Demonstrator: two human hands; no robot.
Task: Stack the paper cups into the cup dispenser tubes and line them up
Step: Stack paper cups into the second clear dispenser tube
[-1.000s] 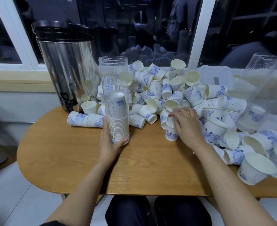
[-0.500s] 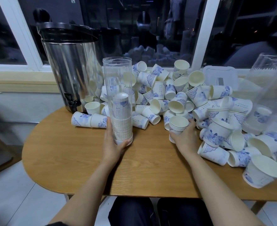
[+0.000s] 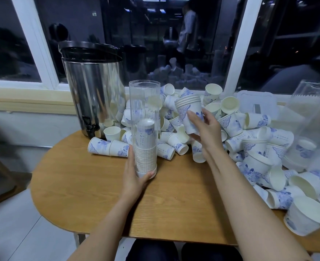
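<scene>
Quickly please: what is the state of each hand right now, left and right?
Left hand: closed around the bottom of the clear dispenser tube.
Right hand: closed around a small stack of paper cups, held up in the air.

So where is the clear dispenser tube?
Head view, left of centre: the tube stands upright on the table, its base held by the left hand, right of the steel urn.

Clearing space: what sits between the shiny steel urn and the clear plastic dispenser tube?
Head view: loose blue-and-white paper cups, one upright, others on their sides.
</scene>
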